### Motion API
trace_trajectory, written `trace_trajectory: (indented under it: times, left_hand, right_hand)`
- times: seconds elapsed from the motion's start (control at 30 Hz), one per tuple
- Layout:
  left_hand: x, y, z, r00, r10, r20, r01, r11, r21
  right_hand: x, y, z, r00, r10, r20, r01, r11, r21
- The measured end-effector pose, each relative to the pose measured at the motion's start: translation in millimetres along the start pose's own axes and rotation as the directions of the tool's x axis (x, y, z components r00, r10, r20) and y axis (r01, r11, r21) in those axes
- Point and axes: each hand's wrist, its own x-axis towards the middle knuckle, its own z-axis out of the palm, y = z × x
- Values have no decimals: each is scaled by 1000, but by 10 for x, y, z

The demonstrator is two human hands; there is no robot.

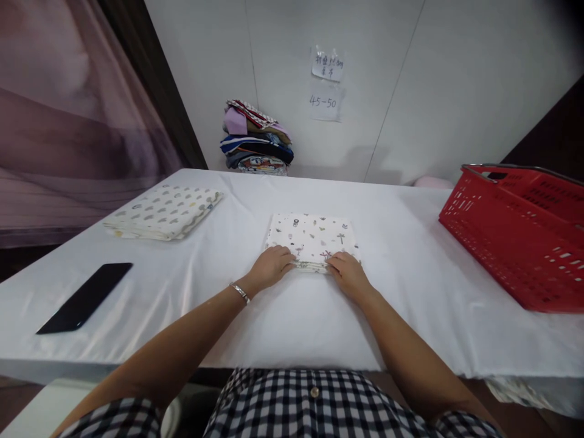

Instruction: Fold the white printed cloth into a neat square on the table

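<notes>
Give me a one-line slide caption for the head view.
Both hands, left hand and right hand, rest on the near edge of a folded printed cloth on a white table.

On the table (410, 267): folded cloth (312, 238) centre — basket (520, 243) right, phone (85, 297) left.

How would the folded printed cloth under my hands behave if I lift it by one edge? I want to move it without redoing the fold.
The folded printed cloth looks thin and soft, so it would probably droop and unfold if lifted by one edge. It seems light. On the smooth white table cover it may slide easily under the left hand and right hand.
</notes>
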Motion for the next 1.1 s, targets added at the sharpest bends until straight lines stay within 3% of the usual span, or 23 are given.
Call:
trace_trajectory:
  times: [0.23, 0.6, 0.73, 0.9, 1.1]
  left_hand:
    - [5, -1, -6, 999, -33, 22, 33, 999, -36]
    - [-48, 10, -9, 998, 18, 60, -24, 995, 94]
    - [-53, 38, -4, 1000, -10, 11, 10, 999, 39]
    - [6, 230, 143, 995, 12, -101, -13, 1000, -7]
    - [-101, 360, 330, 999, 37, 7, -38, 997, 67]
  right_hand:
    - [-20, -21, -8, 998, -25, -55, 28, 999, 43]
    - [-48, -40, 13, 999, -12, -46, 12, 1000, 6]
    - [-48, -50, 22, 999, -3, -42, 2, 1000, -6]
    - [-55, -88, 22, 999, 6, -49, -7, 999, -33]
    - [-274, -180, 6, 996, -3, -90, 2, 1000, -15]
